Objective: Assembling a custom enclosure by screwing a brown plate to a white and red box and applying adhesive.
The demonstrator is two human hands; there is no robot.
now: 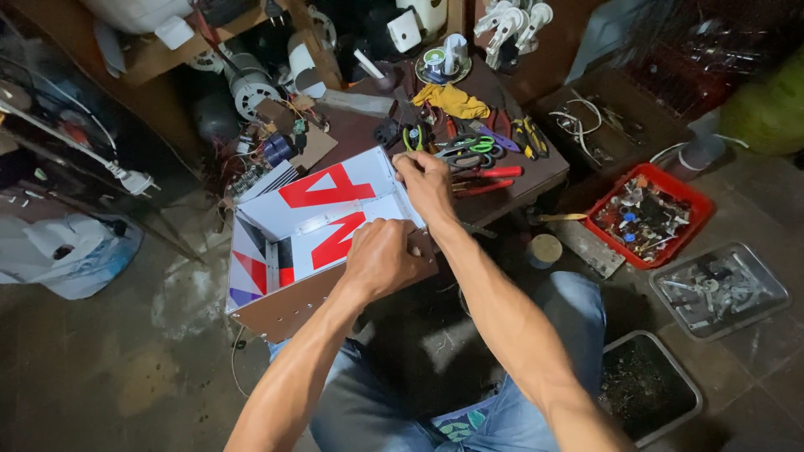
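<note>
Mostly the open sheet-metal box (322,226), white inside with red shapes, is resting across the person's lap. The left hand (381,259) is curling over its near wall, fingertips hidden inside. The right hand (425,186) is pinching the far corner. Beyond the right hand, pliers and scissors (469,151) are lying jumbled, individually hard to distinguish.

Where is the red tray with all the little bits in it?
In the head view, the red tray sits on the floor at the right, beside the low brown table and just above a grey metal tray.
</note>
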